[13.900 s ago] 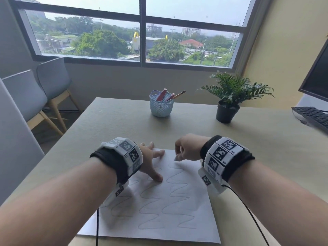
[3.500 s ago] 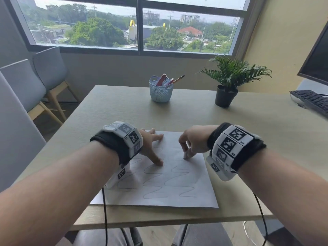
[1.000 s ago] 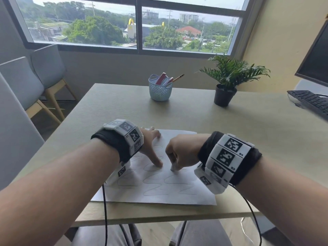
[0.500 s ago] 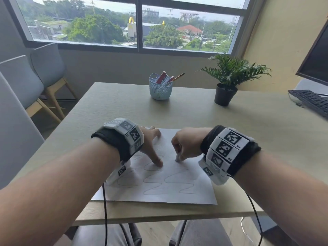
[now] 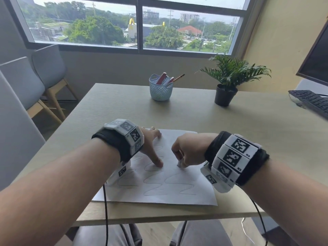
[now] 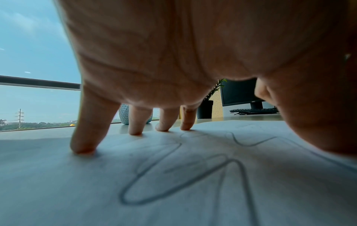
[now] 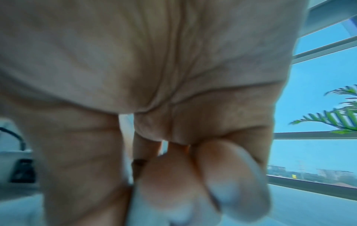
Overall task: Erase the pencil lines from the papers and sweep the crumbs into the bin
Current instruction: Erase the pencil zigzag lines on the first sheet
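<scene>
A white sheet of paper (image 5: pixel 159 192) with wavy pencil lines (image 5: pixel 177 181) lies at the near edge of the table (image 5: pixel 230 125). My left hand (image 5: pixel 150 148) presses spread, straight fingertips (image 6: pixel 83 146) down on the paper (image 6: pixel 135 191), holding it flat. My right hand (image 5: pixel 188 151) is curled round a small white eraser (image 5: pixel 179 164), whose tip touches the sheet just right of the left thumb. In the right wrist view the curled fingers (image 7: pixel 222 175) fill the frame and the eraser is mostly hidden. The upper part of the sheet looks free of lines.
A pale blue basket (image 5: pixel 160 89) holding pens and a pencil stands at the back centre. A potted plant (image 5: pixel 225 86) is at the back right, with a keyboard (image 5: pixel 310 102) and monitor (image 5: pixel 316 57) further right. Two grey chairs (image 5: pixel 35 82) stand to the left.
My right hand has been rubbing the eraser back and forth in short strokes over the middle of the sheet. The left hand has stayed pressed on the paper.
</scene>
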`<state>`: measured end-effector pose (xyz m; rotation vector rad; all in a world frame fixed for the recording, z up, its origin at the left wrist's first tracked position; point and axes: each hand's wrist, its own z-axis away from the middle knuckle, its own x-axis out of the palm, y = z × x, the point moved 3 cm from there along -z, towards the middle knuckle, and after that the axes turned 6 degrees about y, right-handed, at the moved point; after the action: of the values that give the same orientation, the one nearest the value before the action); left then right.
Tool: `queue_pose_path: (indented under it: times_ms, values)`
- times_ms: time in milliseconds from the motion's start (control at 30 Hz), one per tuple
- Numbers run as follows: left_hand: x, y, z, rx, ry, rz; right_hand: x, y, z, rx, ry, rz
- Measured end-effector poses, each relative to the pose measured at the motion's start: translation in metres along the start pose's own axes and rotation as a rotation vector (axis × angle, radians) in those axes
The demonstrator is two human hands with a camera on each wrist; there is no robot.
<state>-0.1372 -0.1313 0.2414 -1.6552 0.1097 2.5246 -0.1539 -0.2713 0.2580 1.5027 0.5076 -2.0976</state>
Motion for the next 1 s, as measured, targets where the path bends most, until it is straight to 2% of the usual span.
queue_pose_path:
  times_ms: [100,300,400,500,700,900,1000]
  values:
    - [0.0,0.0,0.0,0.0,0.007,-0.011,0.005,-0.005,0.008,-0.042,-0.029,-0.005]
    - [0.006,-0.002,-0.007,-0.007,0.006,-0.01,-0.003,0.007,-0.002,0.02,-0.011,-0.031]
    - [0.006,-0.003,-0.008,-0.007,0.001,-0.014,0.001,0.004,0.002,-0.014,0.007,-0.016]
    - [0.006,-0.004,-0.009,-0.003,-0.004,-0.013,0.008,-0.001,0.01,-0.058,-0.04,-0.016]
    - [0.006,-0.003,-0.008,-0.001,-0.005,-0.017,-0.001,0.011,0.002,0.017,-0.035,-0.028]
    - [0.006,-0.003,-0.009,0.002,-0.01,-0.019,0.008,0.0,0.012,-0.043,-0.082,-0.023]
    - [0.005,-0.003,-0.008,-0.001,-0.013,-0.024,0.003,0.007,0.008,0.004,-0.072,-0.026]
